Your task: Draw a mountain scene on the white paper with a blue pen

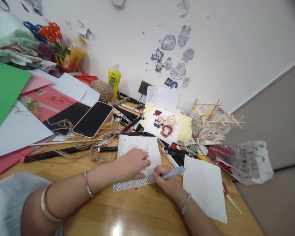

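A sheet of white paper (155, 149) lies on the wooden table, with line drawings, some written characters and a crosshatched border along its left and lower edges. My left hand (134, 164) rests on the sheet, fingers stretched over it and covering part of the drawing. In my right hand (166, 180) is a light blue pen (174, 172), its lower end at the bottom border near the sheet's right corner. The fingers hide most of the pen's tip. Just above the sheet is a paper with coloured cartoon figures (173, 135).
A blank white sheet (204, 186) lies to the right, beside a clear plastic bag (248, 160) and a stick structure (211, 121). Black markers (175, 151) crowd the back. On the left are a phone (93, 118), twine (102, 91) and coloured papers (7, 88); a yellow bottle (114, 78) stands behind.
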